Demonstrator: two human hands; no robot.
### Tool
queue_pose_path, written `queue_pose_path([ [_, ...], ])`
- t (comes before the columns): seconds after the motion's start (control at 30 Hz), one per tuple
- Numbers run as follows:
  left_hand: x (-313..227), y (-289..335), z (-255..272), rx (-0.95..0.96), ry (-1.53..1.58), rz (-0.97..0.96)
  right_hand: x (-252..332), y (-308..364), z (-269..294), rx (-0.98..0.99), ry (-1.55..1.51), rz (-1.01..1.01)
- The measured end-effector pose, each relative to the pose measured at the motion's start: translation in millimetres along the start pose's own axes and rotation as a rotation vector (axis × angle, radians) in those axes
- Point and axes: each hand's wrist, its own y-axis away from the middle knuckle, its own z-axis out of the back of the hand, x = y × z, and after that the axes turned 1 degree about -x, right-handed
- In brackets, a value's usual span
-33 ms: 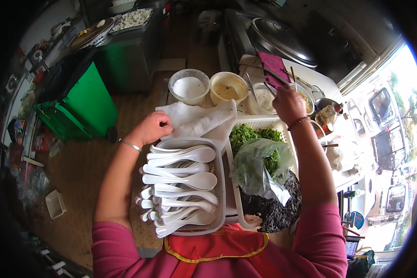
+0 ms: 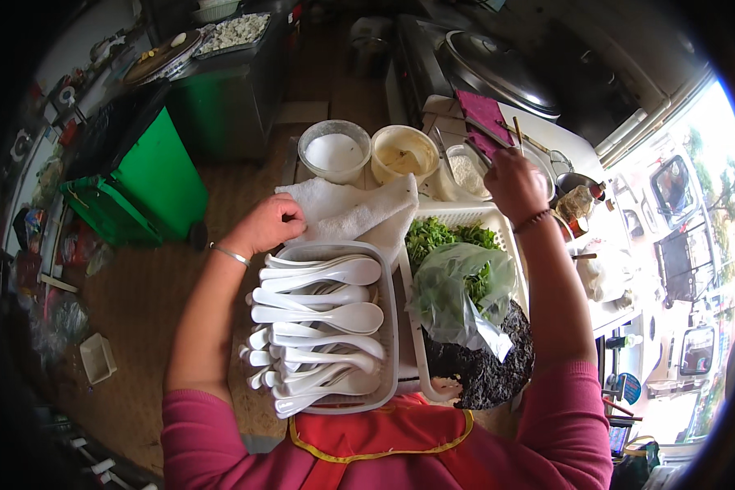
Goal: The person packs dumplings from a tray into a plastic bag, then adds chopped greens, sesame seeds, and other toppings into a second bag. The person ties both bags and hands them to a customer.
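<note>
My left hand is curled in a loose fist at the left edge of a white towel; nothing shows in it. Below the towel, a grey plastic basket holds a heap of white soup spoons. My right hand is closed at the back right, beside a tub of white powder and partly over a bowl. A thin metal piece reaches its fingers; what they grip is hidden.
A white basket holds chopped greens, a plastic bag and dark dried seaweed. Behind the towel stand a bowl of white grains and a cream tub. A green bin is left; jars crowd the right.
My right hand has shifted slightly to the right, covering more of the bowl there. The left hand and the baskets show hardly any movement.
</note>
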Motion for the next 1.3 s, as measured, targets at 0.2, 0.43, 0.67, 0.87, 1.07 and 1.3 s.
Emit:
queue_pose_path([
  [0.2, 3.7, 4.7, -4.8, 0.005, 0.152, 0.050, 62.1, 14.6, 51.4, -0.172, -0.241, 0.559],
  [0.43, -13.3, 16.5, 1.5, -0.061, 0.159, 0.141, 142.0, 18.1, -31.2, 0.262, -0.133, 0.810],
  [0.67, -48.7, 18.0, 27.8, -0.076, -0.004, 0.220, 33.1, -28.8, -31.3, 0.220, -0.198, 0.336],
  [0.87, -173.9, -41.9, 15.1, -0.050, -0.177, -0.135, -39.2, -37.5, -18.1, 0.127, -0.275, 0.062],
  [1.07, -300.3, -50.5, -58.9, 0.378, 0.059, -0.312, -45.6, 29.5, 50.6, 0.412, -1.198, -0.001],
  [1.3, -297.8, -27.2, -91.0, 0.584, -0.722, -0.223, -17.6, 114.3, 45.1, 0.461, -0.270, 0.548],
])
